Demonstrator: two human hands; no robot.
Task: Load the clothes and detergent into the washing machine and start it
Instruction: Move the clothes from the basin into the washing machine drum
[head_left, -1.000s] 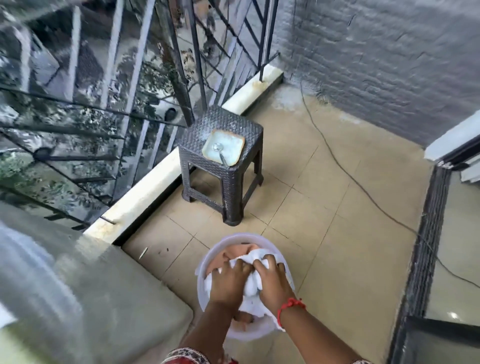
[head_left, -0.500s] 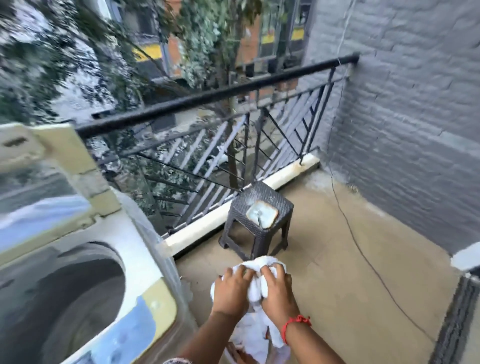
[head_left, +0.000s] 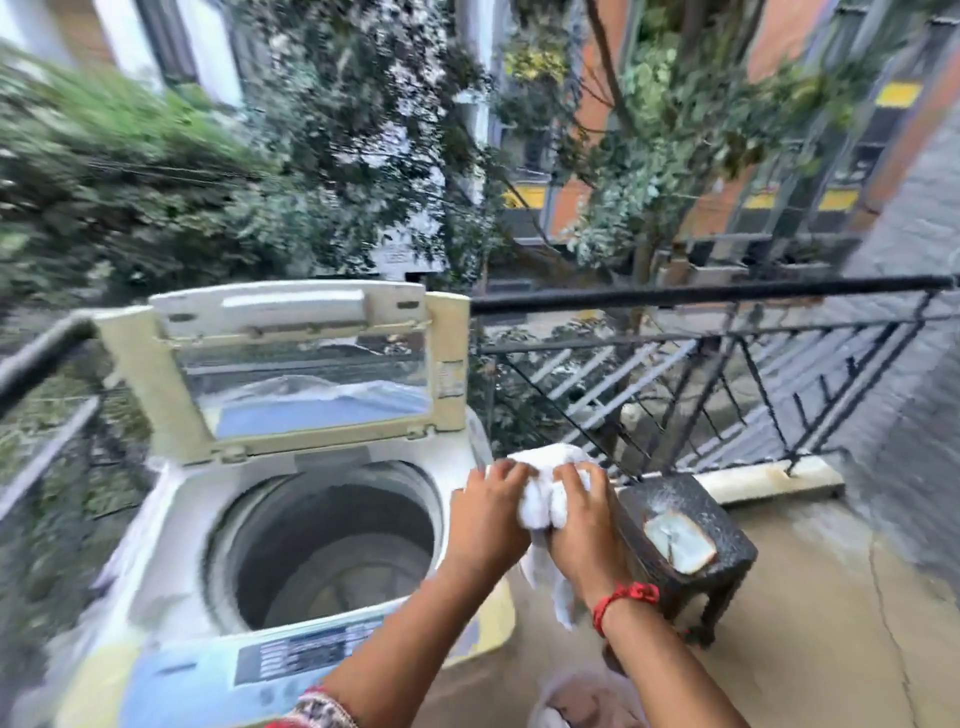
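Balcony floor (head_left: 810, 613) is tan tile, with a black railing (head_left: 727, 296) behind; the trees and buildings past it are motion-blurred. We see the top-load washing machine (head_left: 171, 561) on the left, lid (head_left: 306, 364) propped upright, drum (head_left: 332, 545) open and dark, with no contents we can make out. Control panel text (head_left: 306, 649) is too smeared to read. Our left hand (head_left: 488, 514) and right hand (head_left: 582, 525) both clench a bunched white cloth (head_left: 545, 499), held up just beside the machine's right edge, with a tail hanging below the right hand. A red thread (head_left: 623, 597) circles the right wrist. A dark wicker stool (head_left: 722, 530) stands right of the hands and carries a pale squarish dish (head_left: 680, 540). A tub (head_left: 587, 696) at the bottom edge is cut off.
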